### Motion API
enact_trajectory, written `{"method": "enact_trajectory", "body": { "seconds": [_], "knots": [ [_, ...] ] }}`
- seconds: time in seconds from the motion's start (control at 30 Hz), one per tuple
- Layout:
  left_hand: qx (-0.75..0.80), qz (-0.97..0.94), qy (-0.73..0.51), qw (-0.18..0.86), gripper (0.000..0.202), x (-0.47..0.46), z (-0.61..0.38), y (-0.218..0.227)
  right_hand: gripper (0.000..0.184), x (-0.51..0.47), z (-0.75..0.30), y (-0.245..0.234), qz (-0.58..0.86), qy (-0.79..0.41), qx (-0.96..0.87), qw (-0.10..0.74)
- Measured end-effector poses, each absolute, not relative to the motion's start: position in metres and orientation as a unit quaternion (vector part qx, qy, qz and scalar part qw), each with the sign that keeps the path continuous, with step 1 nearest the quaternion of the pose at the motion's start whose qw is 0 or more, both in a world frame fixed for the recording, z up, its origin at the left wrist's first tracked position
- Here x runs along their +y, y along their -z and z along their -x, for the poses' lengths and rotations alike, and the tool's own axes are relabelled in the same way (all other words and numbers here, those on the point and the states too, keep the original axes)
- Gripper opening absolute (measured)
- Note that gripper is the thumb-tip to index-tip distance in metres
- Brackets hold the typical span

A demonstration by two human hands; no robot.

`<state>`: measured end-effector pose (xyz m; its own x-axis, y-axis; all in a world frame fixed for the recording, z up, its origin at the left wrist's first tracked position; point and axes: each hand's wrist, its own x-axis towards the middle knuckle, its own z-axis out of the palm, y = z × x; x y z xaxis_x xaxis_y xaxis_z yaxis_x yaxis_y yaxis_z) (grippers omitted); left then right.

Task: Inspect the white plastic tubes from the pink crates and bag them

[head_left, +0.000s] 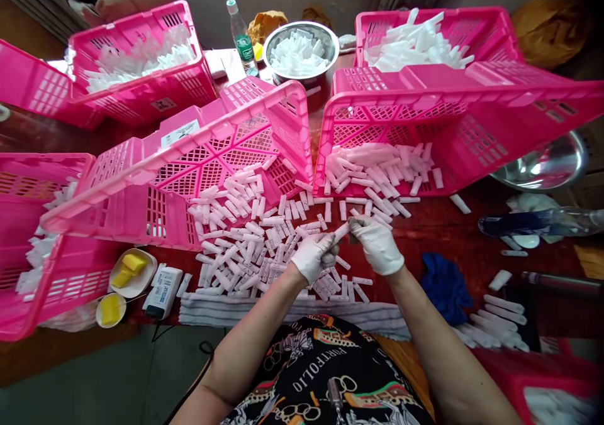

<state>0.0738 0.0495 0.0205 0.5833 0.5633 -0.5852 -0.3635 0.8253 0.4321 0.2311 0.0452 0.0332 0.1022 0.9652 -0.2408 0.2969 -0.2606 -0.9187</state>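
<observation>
Both my hands wear white gloves and meet over the table's middle. My left hand [314,255] and my right hand [377,244] together grip one small white plastic piece [343,229] between their fingertips. Under them lies a loose pile of white plastic pieces [250,249] spread on the red table. A tipped pink crate [189,167] at left spills more pieces. A second tipped pink crate [453,123] at right holds another heap [377,170].
Further pink crates of white pieces stand at far left [28,249], back left [136,66] and back right [425,35]. A steel bowl [301,51], a bottle [242,38], yellow sponges in dishes [129,269], a blue cloth [443,287]. Another person's hands [117,7] at back left.
</observation>
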Motion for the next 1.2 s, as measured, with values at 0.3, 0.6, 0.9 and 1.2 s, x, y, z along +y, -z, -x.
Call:
{"method": "enact_trajectory", "body": {
  "seconds": [0.3, 0.6, 0.9, 1.2],
  "knots": [
    [0.271, 0.186, -0.152, 0.932, 0.022, 0.038, -0.059, -0.02, 0.028, 0.022, -0.237, -0.017, 0.595, -0.5, -0.492, 0.392],
    [0.545, -0.335, -0.308, 0.704, 0.028, 0.026, -0.089, -0.021, 0.029, 0.01, -0.233, -0.008, 0.657, -0.484, -0.39, 0.426],
    [0.555, -0.323, -0.318, 0.697, 0.027, 0.024, -0.099, -0.015, 0.031, 0.02, -0.23, -0.019, 0.665, -0.471, -0.392, 0.427],
    [0.495, -0.42, -0.405, 0.644, 0.017, 0.03, -0.098, -0.012, 0.014, 0.042, -0.221, -0.027, 0.685, -0.482, -0.341, 0.427]
  ]
}}
